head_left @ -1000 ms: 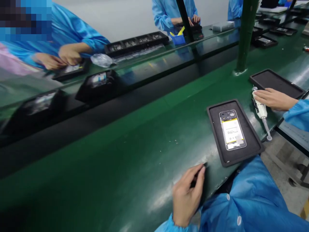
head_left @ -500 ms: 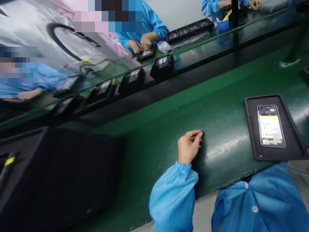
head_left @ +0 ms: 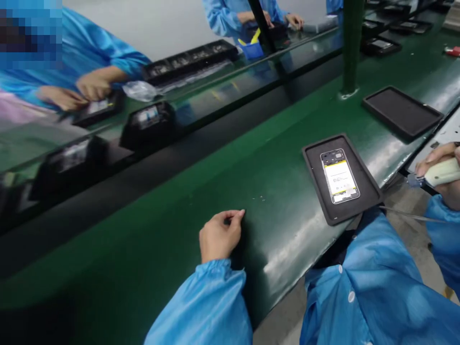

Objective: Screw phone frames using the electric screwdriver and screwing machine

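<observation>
Right hand (head_left: 440, 165) lifted screwdriver (head_left: 436, 175) off belt edge (head_left: 287, 273)

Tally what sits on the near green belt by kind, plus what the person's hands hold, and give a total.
Black trays: 2, one bearing the phone, one farther right.
Phones with the back off: 1.
Electric screwdrivers: 1, in the right hand.
Nothing visible in the curled left hand, which rests on the belt.
Total: 4
</observation>
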Demonstrator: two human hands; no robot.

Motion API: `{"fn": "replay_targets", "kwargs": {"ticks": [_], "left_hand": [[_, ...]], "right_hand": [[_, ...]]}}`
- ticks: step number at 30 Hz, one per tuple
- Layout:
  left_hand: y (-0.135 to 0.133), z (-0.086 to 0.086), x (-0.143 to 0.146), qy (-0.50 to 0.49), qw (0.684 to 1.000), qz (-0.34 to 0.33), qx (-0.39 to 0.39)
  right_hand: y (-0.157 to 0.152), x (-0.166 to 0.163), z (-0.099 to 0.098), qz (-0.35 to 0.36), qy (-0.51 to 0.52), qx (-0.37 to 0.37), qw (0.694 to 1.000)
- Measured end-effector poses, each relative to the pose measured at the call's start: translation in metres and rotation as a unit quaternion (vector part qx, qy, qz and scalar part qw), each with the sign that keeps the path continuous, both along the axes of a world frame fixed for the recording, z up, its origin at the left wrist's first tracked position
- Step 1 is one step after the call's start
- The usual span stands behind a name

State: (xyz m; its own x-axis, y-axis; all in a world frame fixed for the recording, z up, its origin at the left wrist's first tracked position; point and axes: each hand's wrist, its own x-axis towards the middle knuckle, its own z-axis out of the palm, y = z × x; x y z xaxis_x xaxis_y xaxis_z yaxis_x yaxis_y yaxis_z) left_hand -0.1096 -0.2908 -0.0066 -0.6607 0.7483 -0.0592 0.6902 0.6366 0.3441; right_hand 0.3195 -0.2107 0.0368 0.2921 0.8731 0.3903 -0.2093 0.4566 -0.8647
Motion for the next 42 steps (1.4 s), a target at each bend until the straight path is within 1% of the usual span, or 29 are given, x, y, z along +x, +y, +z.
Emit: {"fn": "replay_targets", "kwargs": {"ticks": [2,5,7,9,12,13,15,16,18,19,21,22,24,27,30,32,34,37,40,42], "left_hand": [[0.001,0.001,0.001,0.008,1.0,-0.02,-0.022],[0.003,0.002,-0.001,0.016,0.997,-0.055,-0.048],[0.004,0.001,-0.004,0.031,0.994,-0.087,-0.052],[0.002,0.0,-0.007,0.047,0.992,-0.112,-0.035],[-0.004,-0.003,-0.009,0.044,0.994,-0.094,0.034],[-0.006,-0.003,-0.009,0.032,0.995,-0.072,0.066],[-0.009,-0.004,-0.006,-0.02,0.985,-0.005,0.174],[-0.009,-0.005,-0.003,-0.057,0.968,0.033,0.241],[-0.006,-0.005,0.004,-0.145,0.913,0.108,0.365],[-0.003,-0.004,0.009,-0.181,0.889,0.132,0.4],[0.004,-0.002,0.021,-0.24,0.868,0.139,0.413],[0.008,0.0,0.03,-0.272,0.862,0.127,0.409],[0.018,0.003,0.052,-0.333,0.854,0.075,0.392],[0.04,0.003,0.094,-0.403,0.848,-0.047,0.342],[0.069,-0.008,0.134,-0.406,0.841,-0.174,0.311],[0.084,-0.019,0.151,-0.39,0.837,-0.222,0.313],[0.091,-0.03,0.161,-0.37,0.836,-0.246,0.321],[0.089,-0.041,0.164,-0.313,0.842,-0.276,0.34],[0.082,-0.044,0.162,-0.258,0.842,-0.311,0.358],[0.08,-0.044,0.161,-0.242,0.842,-0.323,0.358]], "right_hand": [[-0.001,-0.008,0.004,0.012,0.015,-0.018,1.0],[0.0,-0.014,0.002,0.046,0.018,-0.015,0.999],[0.0,-0.017,0.001,0.078,0.019,-0.014,0.997],[0.001,-0.022,0.0,0.104,0.029,-0.018,0.994],[0.004,-0.031,-0.001,0.122,0.042,-0.029,0.991],[0.006,-0.034,-0.001,0.126,0.043,-0.034,0.991],[0.008,-0.042,-0.003,0.135,0.035,-0.047,0.989],[0.009,-0.046,-0.004,0.141,0.03,-0.055,0.988],[0.01,-0.057,-0.006,0.159,0.017,-0.068,0.985],[0.011,-0.063,-0.006,0.172,0.01,-0.072,0.982],[0.013,-0.077,-0.004,0.198,-0.005,-0.074,0.977],[0.015,-0.084,-0.002,0.209,-0.012,-0.072,0.975],[0.022,-0.098,0.002,0.22,-0.017,-0.067,0.973],[0.042,-0.118,0.008,0.219,-0.007,-0.059,0.974],[0.066,-0.135,0.009,0.219,-0.004,-0.048,0.974],[0.078,-0.145,0.008,0.22,-0.008,-0.041,0.975],[0.084,-0.153,0.005,0.221,-0.013,-0.039,0.974],[0.084,-0.159,0.001,0.226,-0.029,-0.039,0.973],[0.081,-0.159,0.0,0.225,-0.051,-0.042,0.972],[0.079,-0.158,0.001,0.222,-0.061,-0.044,0.972]]}}
